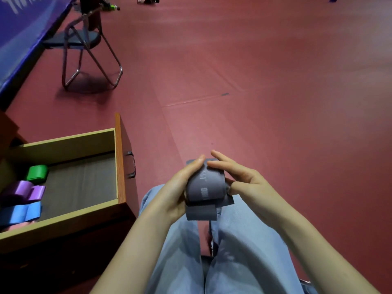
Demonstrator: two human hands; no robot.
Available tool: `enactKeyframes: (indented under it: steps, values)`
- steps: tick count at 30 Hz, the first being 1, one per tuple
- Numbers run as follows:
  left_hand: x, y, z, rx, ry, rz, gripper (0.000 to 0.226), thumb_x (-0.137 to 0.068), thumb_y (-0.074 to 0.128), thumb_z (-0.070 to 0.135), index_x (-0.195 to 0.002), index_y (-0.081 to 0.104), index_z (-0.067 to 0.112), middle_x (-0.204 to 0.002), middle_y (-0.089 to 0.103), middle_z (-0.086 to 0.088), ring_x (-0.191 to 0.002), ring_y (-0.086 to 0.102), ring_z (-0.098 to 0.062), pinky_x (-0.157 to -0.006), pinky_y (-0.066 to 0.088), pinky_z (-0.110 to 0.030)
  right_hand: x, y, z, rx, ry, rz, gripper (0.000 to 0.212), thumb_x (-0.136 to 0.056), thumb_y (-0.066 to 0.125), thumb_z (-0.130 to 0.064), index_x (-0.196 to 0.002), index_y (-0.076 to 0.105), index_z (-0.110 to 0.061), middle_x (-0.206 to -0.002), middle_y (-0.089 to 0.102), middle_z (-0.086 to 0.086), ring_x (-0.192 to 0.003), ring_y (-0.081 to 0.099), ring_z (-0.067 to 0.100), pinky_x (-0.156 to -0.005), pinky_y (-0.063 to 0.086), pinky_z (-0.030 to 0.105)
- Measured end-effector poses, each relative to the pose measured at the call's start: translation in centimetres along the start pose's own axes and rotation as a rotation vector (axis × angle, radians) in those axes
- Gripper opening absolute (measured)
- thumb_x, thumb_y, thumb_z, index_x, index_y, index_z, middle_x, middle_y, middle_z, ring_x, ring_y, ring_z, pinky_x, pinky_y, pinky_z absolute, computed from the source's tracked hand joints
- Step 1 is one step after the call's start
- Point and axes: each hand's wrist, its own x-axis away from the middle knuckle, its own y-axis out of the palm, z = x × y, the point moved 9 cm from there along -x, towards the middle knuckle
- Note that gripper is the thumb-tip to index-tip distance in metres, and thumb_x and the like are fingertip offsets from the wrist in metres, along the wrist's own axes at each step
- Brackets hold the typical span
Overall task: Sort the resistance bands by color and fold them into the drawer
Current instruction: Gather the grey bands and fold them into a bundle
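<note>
Pale lettering is printed across the folded grey band (209, 188), but it is too blurred to be read. The band is held between both hands above the lap: cupped along its left side by the left hand (176, 192), pinched at its right edge by the right hand (244, 181). Left of the left hand, a green band (37, 172), a purple band (23, 190) and a blue band (20, 213) are laid in the open drawer (70, 143)
</note>
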Motion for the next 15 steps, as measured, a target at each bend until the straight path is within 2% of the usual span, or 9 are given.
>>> enactKeyframes:
  steps: [3, 6, 8, 10, 12, 15]
  values:
    - [0.1, -0.3, 0.7, -0.052, 0.070, 0.045, 0.049, -0.067, 0.062, 0.040, -0.107, 0.064, 0.010, -0.102, 0.068, -0.014, -0.096, 0.063, -0.026, -0.093, 0.050, -0.039, -0.1, 0.1, 0.1, -0.067, 0.019, 0.015, 0.064, -0.053, 0.038, -0.001, -0.100, 0.068, -0.033, -0.133, 0.046, -0.027, -0.126, 0.039, -0.009, -0.101, 0.040, 0.023]
    - [0.0, -0.4, 1.4, -0.081, 0.144, 0.093, 0.038, -0.081, 0.057, 0.033, -0.108, 0.063, 0.007, -0.094, 0.070, -0.011, -0.080, 0.066, -0.018, -0.073, 0.056, -0.028, -0.3, -0.2, 0.4, -0.224, 0.033, 0.089, 0.059, -0.058, 0.046, -0.011, -0.111, 0.055, -0.036, -0.136, 0.047, -0.012, -0.128, 0.042, 0.002, -0.104, 0.038, 0.029]
    - [0.1, -0.5, 2.1, -0.044, 0.194, 0.137, 0.027, -0.084, 0.055, 0.029, -0.100, 0.064, 0.009, -0.081, 0.071, -0.005, -0.067, 0.066, -0.013, -0.061, 0.055, -0.023, -0.2, -0.1, 1.4, -0.281, 0.090, 0.111, 0.065, -0.058, 0.060, -0.031, -0.121, 0.044, -0.040, -0.139, 0.041, -0.010, -0.128, 0.042, 0.007, -0.097, 0.043, 0.030]
    - [0.4, -0.5, 3.0, -0.026, 0.264, 0.162, 0.019, -0.085, 0.054, 0.026, -0.096, 0.062, 0.011, -0.081, 0.069, -0.004, -0.068, 0.065, -0.013, -0.062, 0.056, -0.023, 0.1, 0.5, 2.4, -0.298, 0.155, 0.075, 0.073, -0.061, 0.064, -0.045, -0.129, 0.039, -0.037, -0.138, 0.046, -0.007, -0.121, 0.051, 0.011, -0.081, 0.051, 0.025]
    - [0.8, 0.0, 3.9, -0.065, 0.335, 0.170, 0.017, -0.086, 0.054, 0.023, -0.098, 0.059, 0.012, -0.089, 0.066, -0.007, -0.076, 0.063, -0.016, -0.067, 0.055, -0.024, 0.4, 1.2, 2.6, -0.321, 0.173, 0.020, 0.064, -0.068, 0.063, -0.043, -0.128, 0.044, -0.032, -0.120, 0.063, -0.006, -0.107, 0.062, 0.016, -0.072, 0.055, 0.026]
    - [1.5, 0.4, 4.4, -0.079, 0.405, 0.190, 0.010, -0.085, 0.055, 0.019, -0.094, 0.058, 0.014, -0.089, 0.065, -0.005, -0.079, 0.062, -0.015, -0.070, 0.055, -0.023, 0.7, 1.6, 2.3, -0.354, 0.161, 0.025, 0.050, -0.074, 0.060, -0.032, -0.123, 0.048, -0.024, -0.105, 0.067, 0.000, -0.094, 0.068, 0.024, -0.070, 0.057, 0.033]
